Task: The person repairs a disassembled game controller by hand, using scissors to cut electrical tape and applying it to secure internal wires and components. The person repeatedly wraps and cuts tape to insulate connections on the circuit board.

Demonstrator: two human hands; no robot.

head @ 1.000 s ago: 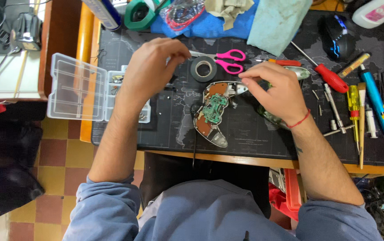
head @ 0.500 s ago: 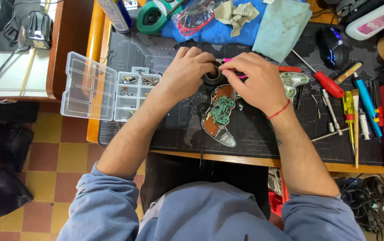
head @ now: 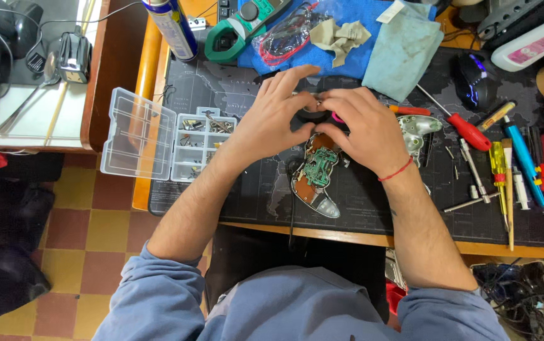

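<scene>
My left hand [head: 272, 123] and my right hand [head: 363, 126] meet over a black tape roll [head: 308, 117] on the dark mat [head: 234, 95]. Both hands grip the roll, and their fingertips pinch together at its top edge. What they pinch is too small to make out. A pink scissors handle [head: 337, 117] peeks out under my right hand. Just below the hands lies an opened game controller half with a green circuit board [head: 315, 170]. Its other shell half [head: 418, 128] rests to the right of my right hand.
A clear parts organizer [head: 158, 142] with its lid open sits at the mat's left edge. A red screwdriver [head: 461, 126], several hand tools [head: 505, 170] and a mouse [head: 474, 79] lie right. A green clamp meter [head: 240, 25], spray can [head: 172, 28] and cloths [head: 404, 57] are behind.
My hands came together from apart: the left moved right to the tape roll, and the right moved up off the controller to join it. My view shifted slightly.
</scene>
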